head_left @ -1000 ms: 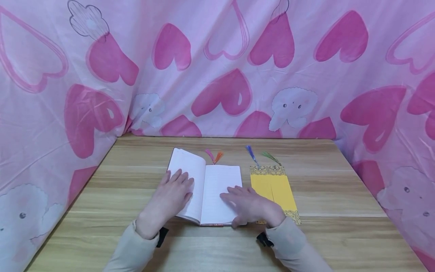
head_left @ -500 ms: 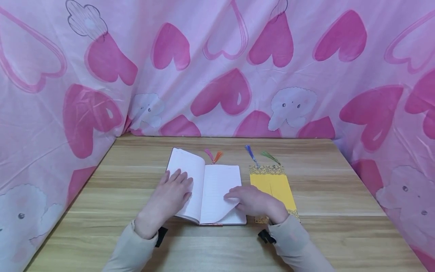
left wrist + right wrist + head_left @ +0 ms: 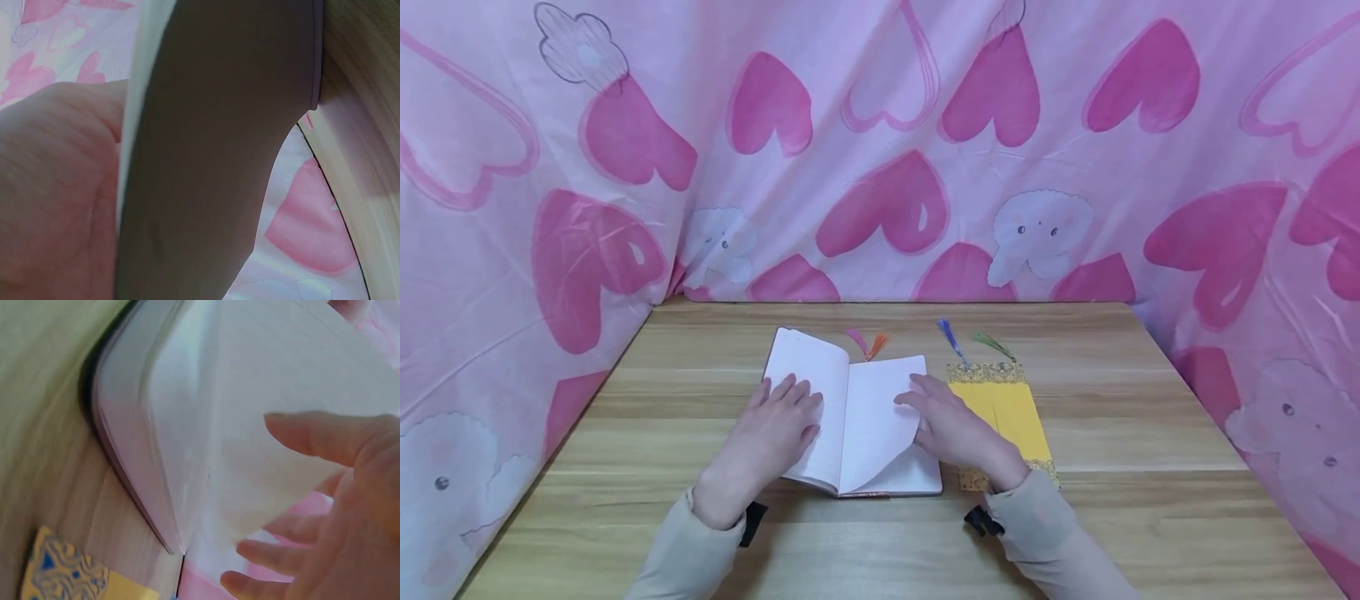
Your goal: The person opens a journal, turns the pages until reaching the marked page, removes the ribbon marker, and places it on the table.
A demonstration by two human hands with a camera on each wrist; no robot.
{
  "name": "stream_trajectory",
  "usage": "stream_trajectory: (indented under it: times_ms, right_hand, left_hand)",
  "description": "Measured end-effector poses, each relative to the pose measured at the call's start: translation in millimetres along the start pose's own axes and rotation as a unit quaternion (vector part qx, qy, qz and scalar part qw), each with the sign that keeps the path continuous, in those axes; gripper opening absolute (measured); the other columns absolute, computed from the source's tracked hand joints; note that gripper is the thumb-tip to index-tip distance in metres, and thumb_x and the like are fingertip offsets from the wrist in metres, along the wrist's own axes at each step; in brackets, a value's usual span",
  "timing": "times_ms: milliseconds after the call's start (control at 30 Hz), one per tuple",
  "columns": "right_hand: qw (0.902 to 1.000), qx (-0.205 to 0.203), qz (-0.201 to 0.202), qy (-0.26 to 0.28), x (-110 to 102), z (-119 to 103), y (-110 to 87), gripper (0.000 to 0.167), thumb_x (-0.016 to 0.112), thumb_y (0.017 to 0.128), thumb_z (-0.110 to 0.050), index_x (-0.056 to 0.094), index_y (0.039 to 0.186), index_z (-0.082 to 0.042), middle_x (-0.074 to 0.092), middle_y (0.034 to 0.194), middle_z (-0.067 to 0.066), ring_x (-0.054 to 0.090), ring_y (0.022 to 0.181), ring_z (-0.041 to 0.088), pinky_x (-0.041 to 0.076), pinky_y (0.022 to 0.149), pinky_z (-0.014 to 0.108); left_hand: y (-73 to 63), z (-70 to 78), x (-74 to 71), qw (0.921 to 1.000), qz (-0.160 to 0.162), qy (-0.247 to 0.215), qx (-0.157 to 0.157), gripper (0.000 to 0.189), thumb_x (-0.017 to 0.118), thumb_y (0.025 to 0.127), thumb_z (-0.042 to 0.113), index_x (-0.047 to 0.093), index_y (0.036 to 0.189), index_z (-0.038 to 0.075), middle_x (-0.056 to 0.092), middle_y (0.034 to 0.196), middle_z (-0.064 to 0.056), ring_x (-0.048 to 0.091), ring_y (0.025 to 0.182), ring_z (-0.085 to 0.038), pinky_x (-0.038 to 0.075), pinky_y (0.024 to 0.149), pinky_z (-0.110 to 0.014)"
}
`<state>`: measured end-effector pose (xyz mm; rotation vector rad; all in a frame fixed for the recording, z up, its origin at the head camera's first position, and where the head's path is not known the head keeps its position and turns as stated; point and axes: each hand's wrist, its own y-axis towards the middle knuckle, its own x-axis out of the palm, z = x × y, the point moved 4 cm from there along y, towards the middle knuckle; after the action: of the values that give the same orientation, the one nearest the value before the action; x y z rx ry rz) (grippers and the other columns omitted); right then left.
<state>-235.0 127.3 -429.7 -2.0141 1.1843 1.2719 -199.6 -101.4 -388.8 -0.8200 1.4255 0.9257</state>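
An open notebook [image 3: 880, 400] with white pages lies on the table. My left hand [image 3: 773, 433] rests on its left-hand pages with the fingers extended. In the left wrist view, part of that hand [image 3: 56, 187] shows beside the shaded underside of the notebook [image 3: 206, 137]. My right hand [image 3: 958, 421] pinches the edge of a right-hand page [image 3: 880, 442], whose lower corner is lifted and curved. The right wrist view shows the thumb of my right hand [image 3: 331, 462] on one side of the page [image 3: 250, 450] and the fingers partly behind it.
Two yellow bookmarks [image 3: 1018, 417] with patterned ends lie side by side right of the notebook, with a blue tassel [image 3: 950, 337] and a green tassel [image 3: 995, 344]. Pink and orange tassels [image 3: 876, 344] stick out above the notebook. A heart-printed curtain [image 3: 880, 200] surrounds the table [image 3: 700, 358].
My right hand has gone from lying over the right page to lifting its edge, then raised it and moved slightly up along it. The left hand has stayed in place.
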Motion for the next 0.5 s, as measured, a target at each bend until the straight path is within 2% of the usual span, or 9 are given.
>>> stream_trajectory:
  times_ms: [200, 367, 433, 500]
  right_hand:
    - [0.9957, 0.045, 0.055, 0.059, 0.0, -0.3, 4.8, 0.048, 0.07, 0.088, -0.008, 0.057, 0.134, -0.013, 0.024, 0.156, 0.02, 0.025, 0.143, 0.037, 0.036, 0.107, 0.054]
    - [0.9897, 0.044, 0.093, 0.1, 0.8, -4.0, 6.3, 0.059, 0.071, 0.087, -0.01, 0.048, 0.142, -0.011, 0.018, 0.157, 0.024, 0.03, 0.14, 0.04, 0.04, 0.104, 0.054]
    - [0.9864, 0.046, 0.102, 0.12, 1.8, -6.4, 6.6, 0.066, 0.069, 0.088, -0.007, 0.041, 0.147, -0.011, 0.017, 0.157, 0.025, 0.031, 0.138, 0.042, 0.04, 0.103, 0.055]
    - [0.9793, 0.049, 0.107, 0.164, 3.9, -9.0, 8.3, 0.073, 0.067, 0.089, -0.005, 0.031, 0.152, -0.011, 0.018, 0.158, 0.023, 0.036, 0.136, 0.042, 0.042, 0.102, 0.053]
  left_hand:
    - [0.6, -1.5, 2.3, 1.0, 0.009, 0.001, 0.002, 0.04, 0.068, 0.092, 0.023, 0.062, 0.127, 0.006, 0.056, 0.133, -0.017, 0.044, 0.132, -0.038, 0.027, 0.11, -0.06]
    - [1.1, -2.7, 4.2, 1.0, 0.008, 0.003, 0.002, 0.04, 0.067, 0.092, 0.023, 0.061, 0.128, 0.005, 0.056, 0.133, -0.017, 0.043, 0.132, -0.039, 0.027, 0.11, -0.06]
    - [0.8, -2.6, 3.7, 1.0, 0.008, 0.004, 0.003, 0.04, 0.067, 0.092, 0.023, 0.061, 0.128, 0.005, 0.056, 0.133, -0.017, 0.043, 0.132, -0.039, 0.027, 0.11, -0.06]
    - [0.8, -2.5, 3.3, 0.9999, 0.009, 0.006, 0.004, 0.041, 0.068, 0.092, 0.023, 0.061, 0.128, 0.005, 0.056, 0.133, -0.017, 0.044, 0.132, -0.039, 0.027, 0.11, -0.059]
